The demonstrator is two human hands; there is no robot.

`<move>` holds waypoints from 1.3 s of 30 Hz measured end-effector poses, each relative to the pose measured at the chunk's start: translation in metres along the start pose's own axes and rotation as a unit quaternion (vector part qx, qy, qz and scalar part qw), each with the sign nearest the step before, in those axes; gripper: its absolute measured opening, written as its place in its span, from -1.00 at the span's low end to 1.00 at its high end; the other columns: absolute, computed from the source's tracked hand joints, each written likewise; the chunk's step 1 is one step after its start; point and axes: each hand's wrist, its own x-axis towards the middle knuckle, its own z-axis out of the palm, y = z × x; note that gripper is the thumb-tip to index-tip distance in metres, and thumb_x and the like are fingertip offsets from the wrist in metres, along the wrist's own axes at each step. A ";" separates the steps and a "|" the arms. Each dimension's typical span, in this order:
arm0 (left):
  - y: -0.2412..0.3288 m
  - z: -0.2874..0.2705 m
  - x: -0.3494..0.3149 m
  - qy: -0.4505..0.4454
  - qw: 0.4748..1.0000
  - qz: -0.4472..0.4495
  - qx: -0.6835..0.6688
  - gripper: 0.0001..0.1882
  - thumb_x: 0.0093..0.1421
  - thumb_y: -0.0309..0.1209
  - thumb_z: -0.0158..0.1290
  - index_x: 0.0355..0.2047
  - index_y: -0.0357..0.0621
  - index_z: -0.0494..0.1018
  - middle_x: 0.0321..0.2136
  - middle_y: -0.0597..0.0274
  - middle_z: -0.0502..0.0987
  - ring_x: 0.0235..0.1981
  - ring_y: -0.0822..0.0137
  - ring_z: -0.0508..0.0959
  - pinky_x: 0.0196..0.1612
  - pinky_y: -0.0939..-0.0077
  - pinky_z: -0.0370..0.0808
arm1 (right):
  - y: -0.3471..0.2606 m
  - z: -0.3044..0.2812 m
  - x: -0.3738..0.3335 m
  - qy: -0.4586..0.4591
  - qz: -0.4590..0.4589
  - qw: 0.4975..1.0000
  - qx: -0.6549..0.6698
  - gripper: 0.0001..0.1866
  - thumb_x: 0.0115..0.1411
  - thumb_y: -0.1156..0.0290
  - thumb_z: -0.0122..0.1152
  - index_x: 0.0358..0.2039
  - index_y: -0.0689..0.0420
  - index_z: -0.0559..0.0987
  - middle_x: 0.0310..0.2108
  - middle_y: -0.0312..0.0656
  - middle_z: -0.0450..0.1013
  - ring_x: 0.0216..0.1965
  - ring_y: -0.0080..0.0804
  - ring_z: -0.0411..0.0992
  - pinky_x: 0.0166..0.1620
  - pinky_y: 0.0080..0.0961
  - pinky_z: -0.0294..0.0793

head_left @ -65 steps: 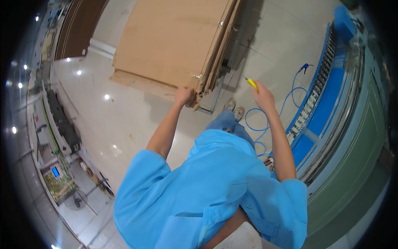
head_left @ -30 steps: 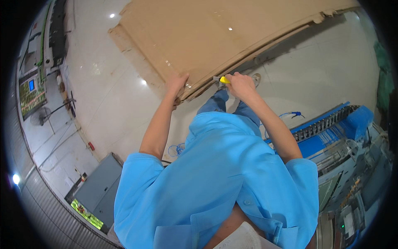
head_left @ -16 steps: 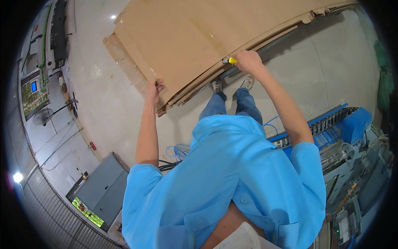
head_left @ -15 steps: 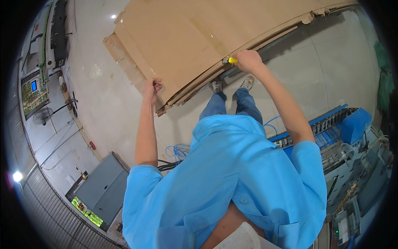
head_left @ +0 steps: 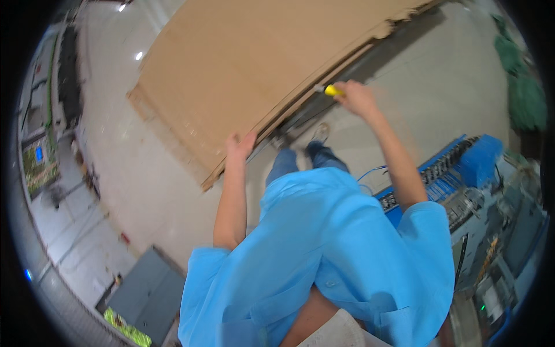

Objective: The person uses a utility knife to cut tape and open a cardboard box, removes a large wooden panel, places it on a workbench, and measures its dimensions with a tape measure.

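Observation:
A large brown cardboard sheet [head_left: 231, 75] lies on top of a layered stack, its near edge running diagonally toward the upper right. My left hand [head_left: 240, 146] is at that edge, near the sheet's front corner. Its thumb stands apart from the fingers, which touch the cardboard; motion blurs them somewhat. My right hand [head_left: 358, 98] is closed around a yellow-handled utility knife [head_left: 333, 90]. The knife's dark front end points left, close to the stack's edge; its blade cannot be made out clearly.
My feet stand on the pale floor [head_left: 428, 98] beside the stack. Blue-and-grey machinery [head_left: 457, 179] is close on the right. A grey cabinet [head_left: 147, 298] stands at lower left, and green fabric [head_left: 520, 92] hangs at far right.
My left hand has shifted from the sheet's left part to its near edge, and its pinch has loosened. My right hand has drawn the knife slightly right, off the cardboard. The view has turned.

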 end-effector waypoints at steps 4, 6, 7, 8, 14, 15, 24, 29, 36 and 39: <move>-0.009 0.034 0.024 0.152 0.959 0.018 -0.240 -0.40 0.29 -0.03 -0.04 0.17 -0.22 0.29 0.21 -0.05 0.35 0.18 -0.03 0.39 0.17 0.09 0.42 | 0.040 0.008 -0.057 -0.006 0.071 0.994 0.086 -0.63 0.17 0.19 0.27 0.01 -0.08 0.61 -0.21 -0.03 0.59 -0.13 -0.01 0.54 -0.10 -0.11 0.53; -0.008 0.050 0.018 0.139 0.946 0.060 -0.288 -0.43 0.29 -0.04 -0.05 0.16 -0.17 0.33 0.19 0.01 0.38 0.19 -0.01 0.38 0.18 0.10 0.40 | 0.055 0.014 -0.084 -0.002 0.096 0.986 0.136 -0.64 0.17 0.20 0.27 -0.01 -0.06 0.63 -0.18 -0.03 0.59 -0.11 -0.01 0.54 -0.08 -0.13 0.52; -0.006 0.059 0.011 0.089 0.954 0.119 -0.262 -0.44 0.28 -0.05 -0.05 0.16 -0.16 0.34 0.18 0.03 0.40 0.18 -0.01 0.39 0.18 0.10 0.39 | 0.062 0.017 -0.098 0.009 0.110 0.982 0.155 -0.64 0.18 0.20 0.27 -0.02 -0.05 0.63 -0.17 -0.03 0.59 -0.11 -0.01 0.54 -0.08 -0.14 0.51; -0.002 0.070 0.002 0.059 0.955 0.163 -0.240 -0.45 0.28 -0.07 -0.05 0.15 -0.17 0.35 0.17 0.04 0.41 0.17 0.00 0.40 0.18 0.07 0.39 | 0.070 0.019 -0.108 0.011 0.128 0.977 0.173 -0.65 0.18 0.21 0.26 -0.02 -0.04 0.64 -0.16 -0.03 0.59 -0.10 -0.01 0.53 -0.07 -0.14 0.51; 0.014 0.123 -0.072 -0.145 0.908 0.281 -0.273 -0.44 0.28 -0.12 -0.08 0.18 -0.22 0.34 0.17 0.01 0.42 0.16 0.01 0.43 0.24 -0.06 0.38 | 0.120 0.008 -0.120 0.076 0.226 0.949 0.205 -0.62 0.19 0.17 0.25 0.01 -0.06 0.63 -0.16 -0.06 0.60 -0.10 -0.03 0.54 -0.06 -0.14 0.51; 0.007 0.137 -0.076 -0.184 0.911 0.265 -0.258 -0.45 0.29 -0.13 -0.08 0.17 -0.23 0.34 0.15 0.01 0.43 0.16 0.02 0.43 0.25 -0.05 0.37 | 0.128 0.004 -0.116 0.093 0.226 0.945 0.217 -0.62 0.19 0.16 0.25 0.01 -0.06 0.63 -0.16 -0.06 0.60 -0.10 -0.03 0.54 -0.06 -0.14 0.51; -0.122 0.262 -0.009 -0.226 0.937 0.020 -0.266 -0.56 0.32 -0.18 0.03 0.06 -0.24 0.40 0.06 0.02 0.48 0.14 0.05 0.44 0.30 0.02 0.32 | 0.208 -0.098 -0.012 0.166 0.220 0.953 0.128 -0.70 0.20 0.18 0.23 -0.07 -0.06 0.63 -0.23 -0.01 0.58 -0.18 0.04 0.55 -0.13 -0.08 0.52; -0.140 0.324 0.004 -0.199 0.947 -0.018 -0.252 -0.61 0.41 -0.18 -0.04 0.03 -0.26 0.41 0.00 0.06 0.53 0.10 0.10 0.49 0.24 0.08 0.41 | 0.278 -0.166 0.098 0.182 0.188 0.965 -0.011 -0.77 0.20 0.21 0.24 -0.17 -0.02 0.61 -0.31 -0.02 0.54 -0.24 0.04 0.56 -0.18 -0.07 0.54; -0.119 0.341 -0.052 -0.114 0.964 0.066 -0.232 -0.69 0.42 -0.28 -0.06 0.01 -0.25 0.45 -0.01 0.04 0.57 0.08 0.10 0.53 0.18 0.11 0.51 | 0.350 -0.202 0.188 0.032 0.121 0.989 -0.080 -0.72 0.20 0.21 0.25 -0.07 -0.13 0.60 -0.22 -0.11 0.53 -0.15 -0.07 0.55 -0.12 -0.12 0.55; -0.116 0.354 -0.067 -0.074 0.971 0.086 -0.212 -0.71 0.42 -0.30 -0.05 0.01 -0.22 0.46 -0.03 0.08 0.58 0.05 0.13 0.55 0.15 0.13 0.54 | 0.370 -0.211 0.201 -0.013 0.101 0.991 -0.086 -0.66 0.20 0.21 0.25 0.01 -0.16 0.57 -0.22 -0.15 0.51 -0.13 -0.09 0.52 -0.10 -0.13 0.52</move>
